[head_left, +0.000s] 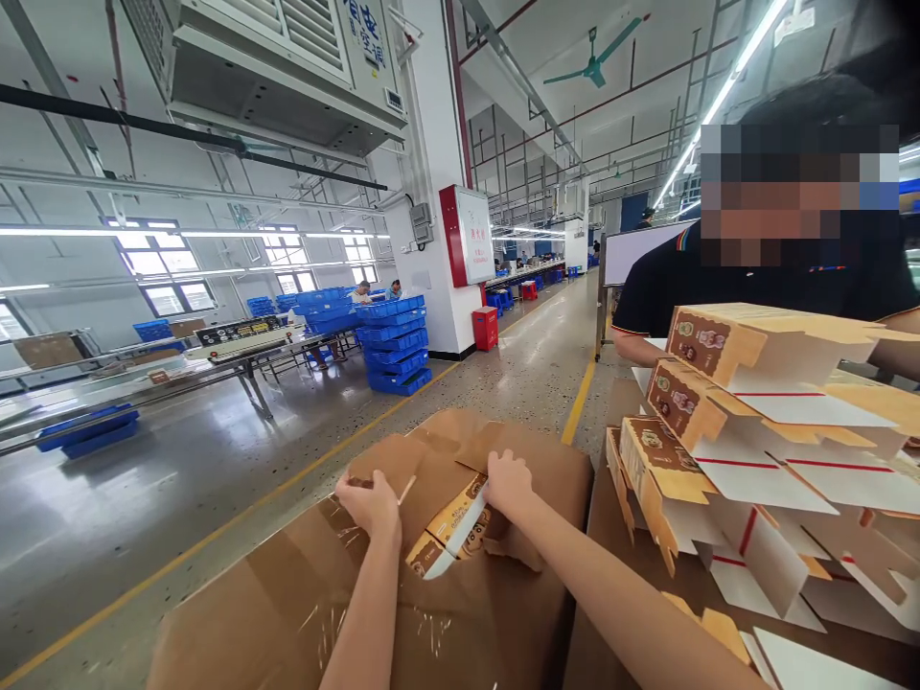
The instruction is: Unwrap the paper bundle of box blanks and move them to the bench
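**Two hands at a torn brown-paper bundle**

The brown paper wrapping (460, 585) lies low in the middle of the scene, near the camera, its top torn open; in the gap show printed flat cartons (451, 532), orange-brown with a white edge; strips of clear tape (337, 613) shine on the paper's near face.

The left hand (370, 503) sits at the left edge of the tear, its fingers curled shut on a flap of the paper; a thin pale strip juts up just beside the thumb. The right hand (509, 484) rests at the right edge of the tear, fingers bent down and closed on the paper's torn rim, touching the topmost carton; both forearms run in from the near edge.

To the right, on a brown surface, a fanned stack of flat cartons (762, 431) stands higher than the bundle, white insides with red lines facing up; more pieces lie spread near the right corner.

Behind that stack, far right, another person in a black shirt (668, 278) stands close; whether their arm touches the stack I cannot tell.

To the left stretches a grey polished floor (179, 479) with a yellow line (579, 402); farther off stand blue crates (394, 345) piled beside a white pillar (438, 172), and a long conveyor (144, 369) runs along the left; a ceiling fan (593, 62) hangs far above.
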Demonstrator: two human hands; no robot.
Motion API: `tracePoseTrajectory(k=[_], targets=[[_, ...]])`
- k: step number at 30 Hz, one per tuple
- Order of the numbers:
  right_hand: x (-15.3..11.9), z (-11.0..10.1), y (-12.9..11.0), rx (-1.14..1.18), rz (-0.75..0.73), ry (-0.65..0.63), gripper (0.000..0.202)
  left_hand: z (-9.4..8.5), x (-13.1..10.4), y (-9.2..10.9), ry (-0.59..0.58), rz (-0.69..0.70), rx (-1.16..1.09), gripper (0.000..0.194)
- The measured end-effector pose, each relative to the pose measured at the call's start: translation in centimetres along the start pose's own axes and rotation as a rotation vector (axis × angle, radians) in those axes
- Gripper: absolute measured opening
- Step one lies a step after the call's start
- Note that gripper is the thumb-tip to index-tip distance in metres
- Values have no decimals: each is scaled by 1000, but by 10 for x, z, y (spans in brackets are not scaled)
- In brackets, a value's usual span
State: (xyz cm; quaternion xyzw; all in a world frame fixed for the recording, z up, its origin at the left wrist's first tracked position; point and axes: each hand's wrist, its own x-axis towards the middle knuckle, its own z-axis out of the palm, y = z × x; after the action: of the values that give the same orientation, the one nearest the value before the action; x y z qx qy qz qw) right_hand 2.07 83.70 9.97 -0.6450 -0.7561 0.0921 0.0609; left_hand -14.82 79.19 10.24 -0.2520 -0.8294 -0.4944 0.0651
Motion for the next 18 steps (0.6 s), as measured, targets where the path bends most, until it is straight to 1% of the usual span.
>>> tracePoseTrajectory(k=[1,2,3,5,6,7,8,9,11,12,13,16,18], targets=[[1,3,-3,-9,15,17,30,-1,-10,5,14,135,48,49],[2,5,-6,-20,28,40,30,-2,-21,9,-21,313,95,48],[3,7,-7,-31,36,63,29,-1,-30,13,-105,505,143,45],[8,11,-7,-53,26,102,29,5,-43,18,-353,863,231,38],[11,12,-5,-65,11,114,29,9,-46,19,-465,984,273,32],[14,13,-4,-76,-10,121,29,14,-47,19,-540,1055,315,30],[17,14,-2,-87,-36,124,29,19,-47,18,-577,1077,359,35],[19,14,-1,-96,-67,120,28,23,-46,17,-582,1059,404,45],[24,15,1,-110,-136,97,26,32,-43,15,-560,987,493,60],[26,16,1,-115,-172,79,24,35,-42,15,-556,964,536,62],[28,16,1,-119,-206,60,23,39,-42,15,-558,957,578,58],[32,17,3,-130,-289,19,22,46,-42,19,-564,974,708,35],[33,18,5,-136,-328,12,22,48,-39,22,-579,997,779,28]])
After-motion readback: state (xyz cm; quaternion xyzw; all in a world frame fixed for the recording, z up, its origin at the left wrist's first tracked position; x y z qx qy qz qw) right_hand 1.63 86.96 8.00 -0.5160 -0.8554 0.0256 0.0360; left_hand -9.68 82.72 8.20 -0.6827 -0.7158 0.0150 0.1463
